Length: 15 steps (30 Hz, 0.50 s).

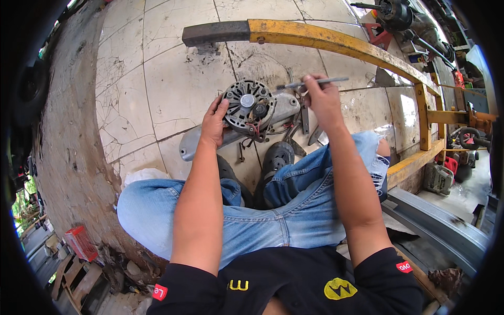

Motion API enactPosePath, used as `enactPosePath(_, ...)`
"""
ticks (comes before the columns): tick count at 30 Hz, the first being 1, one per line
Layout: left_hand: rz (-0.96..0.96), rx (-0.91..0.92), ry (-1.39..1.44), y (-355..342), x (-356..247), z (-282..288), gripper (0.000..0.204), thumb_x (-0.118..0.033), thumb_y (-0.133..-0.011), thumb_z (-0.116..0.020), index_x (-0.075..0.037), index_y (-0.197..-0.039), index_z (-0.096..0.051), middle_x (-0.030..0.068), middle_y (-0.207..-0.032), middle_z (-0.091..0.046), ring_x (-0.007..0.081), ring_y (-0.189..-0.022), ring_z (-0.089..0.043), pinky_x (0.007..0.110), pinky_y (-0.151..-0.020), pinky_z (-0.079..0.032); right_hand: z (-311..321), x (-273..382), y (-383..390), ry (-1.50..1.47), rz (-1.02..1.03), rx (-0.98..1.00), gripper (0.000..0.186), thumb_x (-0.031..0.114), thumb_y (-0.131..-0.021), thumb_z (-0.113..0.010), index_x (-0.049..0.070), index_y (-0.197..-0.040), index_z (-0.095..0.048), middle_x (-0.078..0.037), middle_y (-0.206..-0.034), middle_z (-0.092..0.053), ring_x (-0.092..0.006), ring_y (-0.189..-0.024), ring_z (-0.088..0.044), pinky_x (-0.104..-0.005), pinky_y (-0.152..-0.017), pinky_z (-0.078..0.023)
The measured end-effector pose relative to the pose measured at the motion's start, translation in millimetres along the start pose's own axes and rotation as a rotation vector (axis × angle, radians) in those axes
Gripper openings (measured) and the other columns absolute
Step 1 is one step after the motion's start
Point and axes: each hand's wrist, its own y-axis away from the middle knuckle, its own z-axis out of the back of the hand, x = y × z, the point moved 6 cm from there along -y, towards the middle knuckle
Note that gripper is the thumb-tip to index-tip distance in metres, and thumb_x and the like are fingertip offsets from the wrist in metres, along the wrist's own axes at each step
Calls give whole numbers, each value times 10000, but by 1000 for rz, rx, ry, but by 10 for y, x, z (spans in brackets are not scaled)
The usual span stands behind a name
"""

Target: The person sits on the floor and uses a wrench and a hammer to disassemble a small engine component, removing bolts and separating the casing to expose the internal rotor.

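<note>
My left hand point(214, 121) grips the left side of a round alternator point(242, 105), its fingers curled at the vented housing. The alternator shows a silver round cap, a dark round part beside it, and reddish wires at its lower edge. Beneath it lies a long, rounded silver metal piece point(191, 143) on the tiles. My right hand point(321, 100) pinches a slim grey tool with a dark tip point(332, 80). The tip points left, near the alternator's right side; whether it touches cannot be told.
Loose bolts point(241, 152) and flat metal hand tools point(305, 118) lie around the silver piece, near my shoes point(277, 157). A yellow steel frame point(325, 38) arches over the tiled floor beyond and to the right. A grey steel beam point(441, 220) is at lower right; a red crate point(81, 243) stands at lower left.
</note>
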Motion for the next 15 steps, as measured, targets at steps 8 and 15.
enactPosePath(8, -20, -29, 0, 52, 52, 80, 552, -289, -929, -685, -84, -1407, -501, 77, -1261, -621, 161, -1063, -628, 319, -824, -537, -10, 736, -177, 361, 348, -4, 269, 280, -980, -609, 29, -1035, -691, -21, -811, -673, -94, -680, -588, -258, -642, -482)
enactPosePath(15, -20, -27, 8, 46, 46, 12, 548, -279, -934, -680, -66, -1405, -500, 81, -1277, -610, 162, -1086, -612, 322, -862, -523, -163, 196, -58, -40, 41, 199, 341, 279, -1027, -518, -15, -1167, -620, -91, -1013, -699, -128, -766, -638, -262, -666, -510)
